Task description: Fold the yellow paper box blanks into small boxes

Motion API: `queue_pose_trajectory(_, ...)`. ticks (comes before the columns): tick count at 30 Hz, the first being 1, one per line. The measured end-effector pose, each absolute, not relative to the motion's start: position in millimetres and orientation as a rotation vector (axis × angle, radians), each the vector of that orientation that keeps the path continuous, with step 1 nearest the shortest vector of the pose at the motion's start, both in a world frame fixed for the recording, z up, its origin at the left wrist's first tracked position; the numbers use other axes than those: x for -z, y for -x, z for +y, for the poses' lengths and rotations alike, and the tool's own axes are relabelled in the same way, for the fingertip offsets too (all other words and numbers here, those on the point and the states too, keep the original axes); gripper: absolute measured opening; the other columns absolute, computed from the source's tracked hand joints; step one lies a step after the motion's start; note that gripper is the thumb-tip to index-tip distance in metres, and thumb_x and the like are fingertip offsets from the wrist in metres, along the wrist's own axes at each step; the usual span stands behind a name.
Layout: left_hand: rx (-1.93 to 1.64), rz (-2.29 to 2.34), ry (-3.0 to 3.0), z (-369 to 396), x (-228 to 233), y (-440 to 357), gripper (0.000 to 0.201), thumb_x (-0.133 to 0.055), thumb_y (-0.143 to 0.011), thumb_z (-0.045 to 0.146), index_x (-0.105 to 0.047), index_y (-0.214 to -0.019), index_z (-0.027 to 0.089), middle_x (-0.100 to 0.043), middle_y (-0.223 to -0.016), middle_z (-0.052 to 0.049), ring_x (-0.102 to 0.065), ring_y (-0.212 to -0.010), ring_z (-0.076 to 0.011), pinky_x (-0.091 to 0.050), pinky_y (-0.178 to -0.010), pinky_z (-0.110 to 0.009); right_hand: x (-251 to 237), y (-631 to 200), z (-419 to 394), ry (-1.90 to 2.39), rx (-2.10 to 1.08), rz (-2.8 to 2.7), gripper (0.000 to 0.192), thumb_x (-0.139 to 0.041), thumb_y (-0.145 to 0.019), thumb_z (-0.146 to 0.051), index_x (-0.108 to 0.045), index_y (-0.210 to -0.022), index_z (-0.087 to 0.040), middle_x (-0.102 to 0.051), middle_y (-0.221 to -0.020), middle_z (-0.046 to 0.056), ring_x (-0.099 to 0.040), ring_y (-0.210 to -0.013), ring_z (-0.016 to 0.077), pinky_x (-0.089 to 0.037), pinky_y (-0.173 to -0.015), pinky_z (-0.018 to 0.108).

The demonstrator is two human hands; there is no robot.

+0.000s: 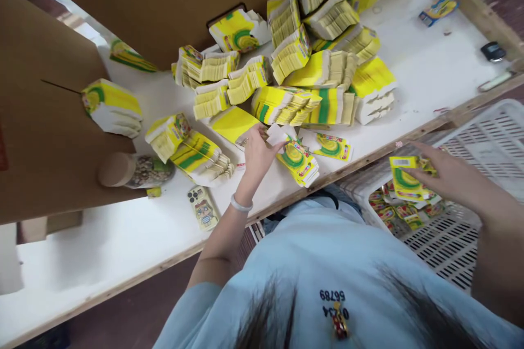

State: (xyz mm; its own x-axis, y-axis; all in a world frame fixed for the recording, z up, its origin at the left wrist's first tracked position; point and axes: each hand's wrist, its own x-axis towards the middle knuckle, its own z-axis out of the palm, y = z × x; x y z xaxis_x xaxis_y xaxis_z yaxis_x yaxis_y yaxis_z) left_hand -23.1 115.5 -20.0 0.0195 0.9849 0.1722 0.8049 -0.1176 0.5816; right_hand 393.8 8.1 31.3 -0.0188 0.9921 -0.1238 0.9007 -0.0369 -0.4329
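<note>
My left hand (pixel 257 154) rests on the white table (pixel 123 240), its fingers on a white flap of a flat carton beside a small stack of yellow-green flat cartons (pixel 299 162). Out to the right, my right hand (pixel 444 173) holds a folded yellow-green carton (pixel 403 177) over a white slotted crate (pixel 483 147). Several folded cartons (pixel 395 212) lie in that crate. One flat carton (pixel 333 146) lies alone near the table's front edge.
Many stacks of flat yellow cartons (pixel 311 71) cover the table's far middle. Large brown cardboard sheets (pixel 45 136) stand at the left and back. A jar with a brown lid (pixel 135 170) and a phone (pixel 203 208) lie near the left stacks.
</note>
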Motion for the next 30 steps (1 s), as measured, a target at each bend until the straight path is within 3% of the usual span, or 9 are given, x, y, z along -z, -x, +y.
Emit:
queue_pose_trajectory(3,-0.634,1.777,-2.056,133.0,23.1,28.0,0.026,-0.068,-0.093,0.042,-0.066,-0.091,0.016,-0.063,-0.083,-0.005,-0.06,-0.078,-0.0201,-0.046,-0.072,-0.031,-34.3,-392.5,9.7,2.223,-0.325,-2.08,0.077,-0.053,-0.095,-0.062,-0.046,-0.153,-0.012,-0.065,-0.132,0.029,-0.063,-0.123,0.0492,-0.051,-0.102,0.065)
queue_pose_trajectory(5,-0.649,1.76,-2.154,135.6,19.5,33.4,0.034,-0.056,-0.101,0.042,-0.067,-0.08,0.017,-0.063,-0.081,-0.007,-0.06,-0.079,-0.0209,-0.045,-0.074,-0.032,-34.6,-361.0,19.5,2.158,-0.361,-2.057,0.072,-0.049,-0.099,-0.057,-0.043,-0.154,-0.012,-0.064,-0.135,0.028,-0.062,-0.126,0.0455,-0.05,-0.104,0.063)
queue_pose_trajectory(11,-1.054,1.738,-2.275,117.4,-9.2,43.5,0.042,-0.041,-0.106,0.045,-0.073,-0.101,0.019,-0.069,-0.108,-0.014,-0.064,-0.096,-0.0234,-0.047,-0.085,-0.037,-18.9,-227.4,70.0,1.379,-0.406,-1.933,0.062,-0.053,-0.1,-0.052,-0.041,-0.153,-0.023,-0.054,-0.15,0.016,-0.045,-0.146,0.035,-0.039,-0.12,0.062)
queue_pose_trajectory(17,-1.491,1.391,-1.99,80.4,-32.3,19.4,0.045,-0.044,-0.107,0.04,-0.066,-0.073,0.018,-0.049,-0.061,0.001,-0.049,-0.055,-0.0115,-0.041,-0.058,-0.027,0.1,-147.8,86.4,1.052,-0.508,-1.739,0.049,-0.058,-0.098,-0.053,-0.05,-0.135,-0.023,-0.069,-0.116,0.013,-0.068,-0.108,0.0277,-0.057,-0.098,0.047)
queue_pose_trajectory(20,-1.459,1.247,-1.866,69.0,-27.9,10.2,0.037,-0.049,-0.103,0.051,-0.068,-0.118,0.023,-0.068,-0.097,-0.006,-0.068,-0.088,-0.018,-0.054,-0.077,-0.03,-1.2,-146.8,77.1,1.034,-0.551,-1.629,0.035,-0.059,-0.099,-0.045,-0.054,-0.126,-0.023,-0.07,-0.107,0.01,-0.07,-0.096,0.0239,-0.059,-0.086,0.038)
queue_pose_trajectory(21,-1.402,1.166,-1.866,65.7,-23.4,7.4,0.053,-0.055,-0.098,0.058,-0.056,-0.139,0.026,-0.066,-0.124,-0.011,-0.067,-0.111,-0.0242,-0.055,-0.09,-0.036,-3.5,-149.6,73.4,1.029,-0.554,-1.599,0.032,-0.057,-0.1,-0.042,-0.054,-0.125,-0.023,-0.07,-0.106,0.01,-0.07,-0.096,0.0236,-0.059,-0.087,0.039)
queue_pose_trajectory(23,-1.219,0.986,-1.888,58.5,-11.1,0.7,0.096,-0.065,-0.087,0.068,-0.018,-0.163,0.032,-0.036,-0.162,-0.017,-0.043,-0.147,-0.0353,-0.046,-0.114,-0.049,-9.4,-155.8,66.1,1.019,-0.542,-1.553,0.027,-0.052,-0.102,-0.038,-0.056,-0.125,-0.025,-0.07,-0.113,0.011,-0.068,-0.107,0.0258,-0.056,-0.097,0.044)
queue_pose_trajectory(26,-0.996,0.809,-1.824,46.9,8.8,-11.1,0.103,-0.058,-0.091,0.067,0.007,-0.164,0.036,-0.02,-0.171,-0.015,-0.027,-0.158,-0.0354,-0.032,-0.126,-0.054,-15.7,-161.0,55.5,1.051,-0.547,-1.493,0.022,-0.049,-0.103,-0.038,-0.06,-0.118,-0.027,-0.066,-0.131,0.012,-0.056,-0.133,0.0306,-0.041,-0.116,0.056)
queue_pose_trajectory(30,-1.015,0.719,-1.735,36.8,19.1,-20.6,0.083,-0.047,-0.099,0.061,-0.006,-0.165,0.033,-0.03,-0.167,-0.015,-0.034,-0.154,-0.0347,-0.031,-0.126,-0.054,-14.5,-162.2,41.5,1.142,-0.854,-1.336,0.024,-0.051,-0.103,-0.044,-0.06,-0.117,-0.027,-0.073,-0.113,0.007,-0.069,-0.112,0.0249,-0.049,-0.108,0.049)
